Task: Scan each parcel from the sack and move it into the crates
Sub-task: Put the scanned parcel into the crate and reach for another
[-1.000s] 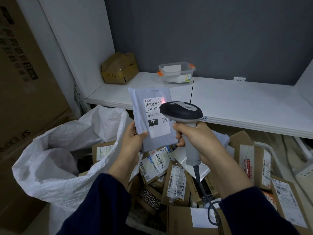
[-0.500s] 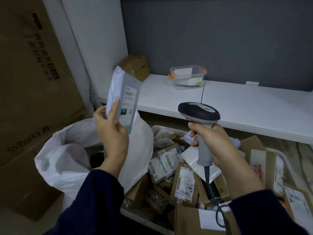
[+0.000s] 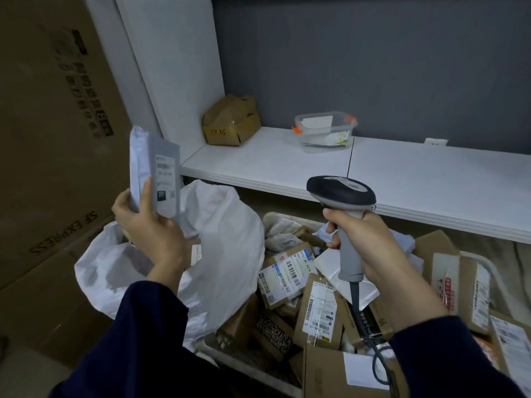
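1. Left hand pinches a flat grey plastic mailer parcel, label showing, upright just above the white woven sack.
2. Right hand is wrapped round a grey-and-black handheld scanner, right of the sack, over the parcel-stuffed pale crate.

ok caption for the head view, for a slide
Left-hand grip on a grey mailer beside the white sack; right-hand grip on the scanner above a crate of parcels
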